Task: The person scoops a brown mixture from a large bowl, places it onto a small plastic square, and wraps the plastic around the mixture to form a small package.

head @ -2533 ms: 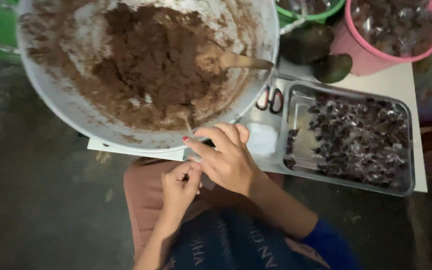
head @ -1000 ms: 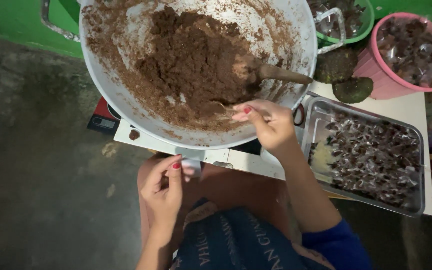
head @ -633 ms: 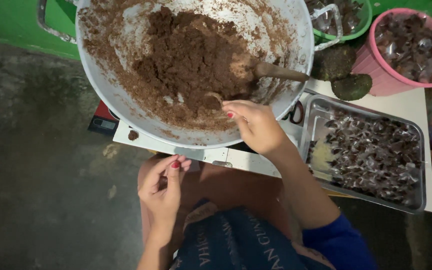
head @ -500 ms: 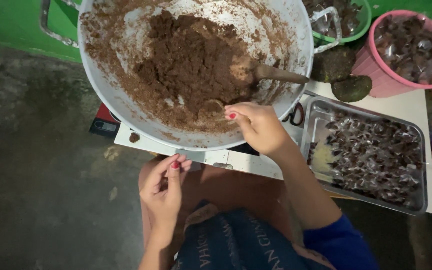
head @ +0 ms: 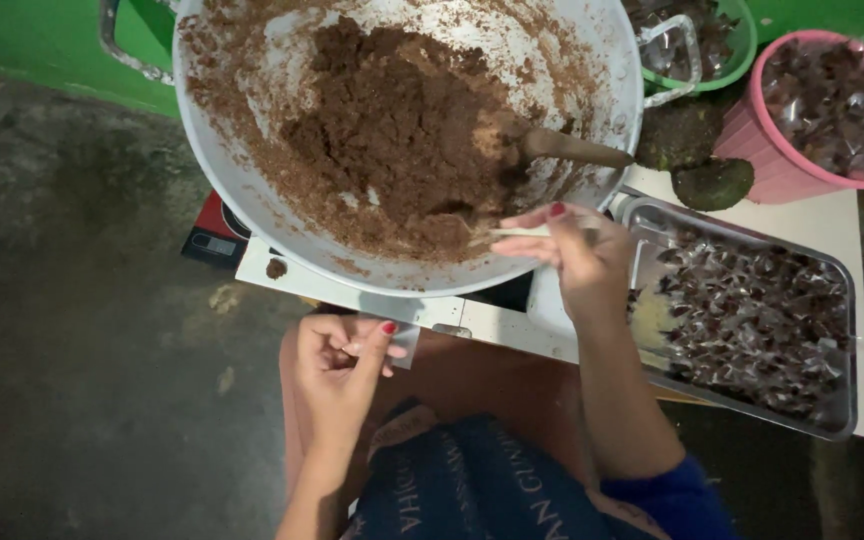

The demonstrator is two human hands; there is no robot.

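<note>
- The small spoon (head: 517, 232) lies level over the near rim of the big white bowl (head: 252, 200), its tip in the brown paste (head: 402, 130).
- The right hand (head: 577, 255) pinches the spoon's handle between thumb and fingertips.
- The left hand (head: 337, 365) sits lower, above the lap, fingers curled and pinching a small clear wrapper (head: 402, 340).
- A wooden spatula (head: 572, 150) rests in the paste, handle towards the right rim.
- To the right on the white worktop (head: 832, 230), a metal tray (head: 842, 420) holds wrapped pieces; a pink tub (head: 767, 170) stands behind it.
</note>
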